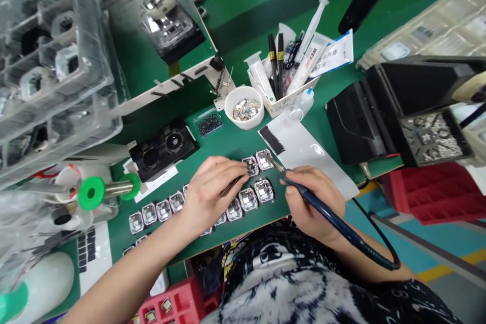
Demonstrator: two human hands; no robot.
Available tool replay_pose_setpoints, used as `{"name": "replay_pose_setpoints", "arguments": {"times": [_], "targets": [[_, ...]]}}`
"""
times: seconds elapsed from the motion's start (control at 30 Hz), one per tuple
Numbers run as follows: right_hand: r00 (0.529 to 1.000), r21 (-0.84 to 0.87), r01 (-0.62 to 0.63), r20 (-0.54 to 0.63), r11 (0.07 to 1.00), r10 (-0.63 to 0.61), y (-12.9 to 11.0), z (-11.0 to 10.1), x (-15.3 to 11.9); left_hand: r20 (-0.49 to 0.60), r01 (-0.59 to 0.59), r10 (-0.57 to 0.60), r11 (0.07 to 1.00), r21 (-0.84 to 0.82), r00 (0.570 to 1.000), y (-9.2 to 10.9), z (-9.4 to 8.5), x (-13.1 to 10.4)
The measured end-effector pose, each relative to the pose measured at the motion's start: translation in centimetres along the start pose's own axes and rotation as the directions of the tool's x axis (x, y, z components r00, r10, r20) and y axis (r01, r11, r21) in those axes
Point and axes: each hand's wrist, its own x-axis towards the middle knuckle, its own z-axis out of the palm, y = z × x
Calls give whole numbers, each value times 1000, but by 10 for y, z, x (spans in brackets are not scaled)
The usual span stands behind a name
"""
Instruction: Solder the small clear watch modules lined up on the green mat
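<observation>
My left hand (210, 190) is closed round dark tweezers (231, 186), its fingertips at a small watch-like case (249, 166) near the far right end of the rows. In my right hand (317, 202) is a soldering iron (334, 217), gripped like a pen with its cable looping back. The iron's tip reaches over the neighbouring open case (264, 159), which shows silvery parts inside; contact cannot be made out. Several similar cases (164, 210) stand in rows on the green mat, some hidden under my left hand and forearm.
A white bowl of small metal parts (243, 120) and a box of pens and syringes (281, 104) stand behind. At right are a black station (357, 121) and a white sheet (311, 149). A solder spool (91, 193) and stacked clear trays (76, 76) occupy the left.
</observation>
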Motion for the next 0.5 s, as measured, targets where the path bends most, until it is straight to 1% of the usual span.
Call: {"name": "replay_pose_setpoints", "arguments": {"times": [0.13, 0.27, 0.33, 0.4, 0.5], "targets": [[1000, 20, -19, 14, 1000, 19, 0, 0, 3, 25, 26, -27, 999, 20, 999, 0, 1, 0], [999, 43, -27, 22, 999, 27, 1, 1, 4, 10, 67, -67, 998, 18, 998, 3, 0, 1], [999, 58, -47, 28, 997, 46, 1, 1, 3, -14, 96, -96, 995, -7, 995, 8, -3, 2], [998, 67, -65, 30, 996, 63, 2, 1, 3, -63, 141, -143, 989, -43, 988, 13, -5, 3], [997, 55, -79, 30, 995, 77, 3, 0, 1, -135, 175, -186, 981, -89, 973, 17, -2, 5]]}}
